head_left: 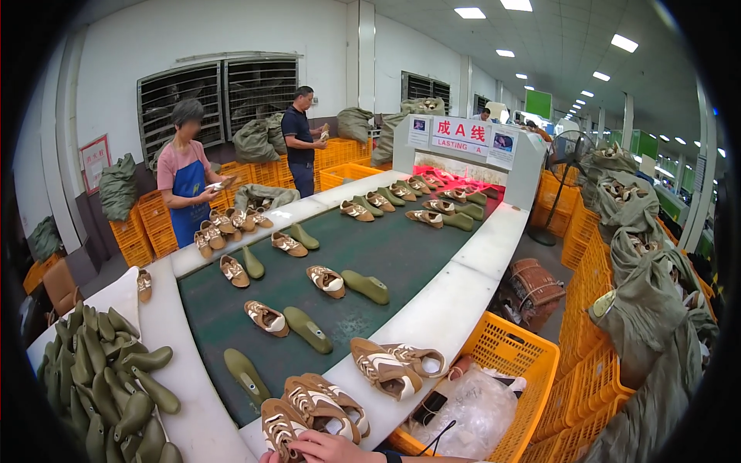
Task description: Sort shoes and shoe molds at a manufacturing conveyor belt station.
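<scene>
At the bottom edge, a brown sneaker [282,424] with white stripes and laces is between my two hands. The fingers of my right hand [336,447] are closed over its near end. Only a little of my left hand [270,457] shows, its fingers against the shoe's left side; the rest is cut off by the frame. More brown sneakers [320,401] stand close beyond it on the white ledge, and another pair [390,366] lies to their right. A green shoe last [245,374] rests on the belt just past the held shoe.
A green conveyor belt [370,255] carries sneakers and lasts away toward a white machine [472,154]. Lasts are heaped [108,378] at left. An orange crate [509,347] with plastic bags stands at right, near stacked crates [587,309]. Two co-workers [185,181] [302,139] handle shoes across the belt.
</scene>
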`<state>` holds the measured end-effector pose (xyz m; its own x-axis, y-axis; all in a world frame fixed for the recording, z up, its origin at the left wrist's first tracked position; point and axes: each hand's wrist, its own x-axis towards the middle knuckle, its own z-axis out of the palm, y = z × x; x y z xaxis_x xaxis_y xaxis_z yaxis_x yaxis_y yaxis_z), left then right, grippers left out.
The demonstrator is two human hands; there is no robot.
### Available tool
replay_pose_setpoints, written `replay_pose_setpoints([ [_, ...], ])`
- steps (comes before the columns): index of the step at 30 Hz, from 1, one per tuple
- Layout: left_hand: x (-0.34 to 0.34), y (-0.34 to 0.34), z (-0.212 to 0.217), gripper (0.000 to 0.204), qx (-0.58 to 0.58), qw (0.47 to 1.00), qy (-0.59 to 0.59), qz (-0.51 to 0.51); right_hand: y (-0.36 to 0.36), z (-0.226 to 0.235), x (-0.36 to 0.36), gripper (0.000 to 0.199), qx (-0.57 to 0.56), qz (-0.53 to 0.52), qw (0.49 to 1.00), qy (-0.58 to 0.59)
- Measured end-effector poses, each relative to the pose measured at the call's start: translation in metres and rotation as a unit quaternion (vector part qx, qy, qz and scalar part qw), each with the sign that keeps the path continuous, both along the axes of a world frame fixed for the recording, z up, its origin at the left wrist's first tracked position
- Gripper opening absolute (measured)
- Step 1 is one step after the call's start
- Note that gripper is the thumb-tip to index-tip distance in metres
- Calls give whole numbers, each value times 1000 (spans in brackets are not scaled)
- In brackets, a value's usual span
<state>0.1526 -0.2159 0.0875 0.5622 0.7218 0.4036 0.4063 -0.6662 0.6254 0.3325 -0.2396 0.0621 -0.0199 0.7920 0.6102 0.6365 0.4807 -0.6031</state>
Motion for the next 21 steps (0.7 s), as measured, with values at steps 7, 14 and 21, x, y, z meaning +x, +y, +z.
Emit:
replay_pose_setpoints([
  [7,-9,-4,-3,52,-7,998,47,-44,8,4,3,30,23,-54,998,6],
  [14,-2,-5,-15,39,8,999,-25,-48,16,12,2,30,80,-56,995,-21],
  [21,0,-4,-2,24,-26,997,-61,-34,18,9,2,29,80,-32,996,-10],
])
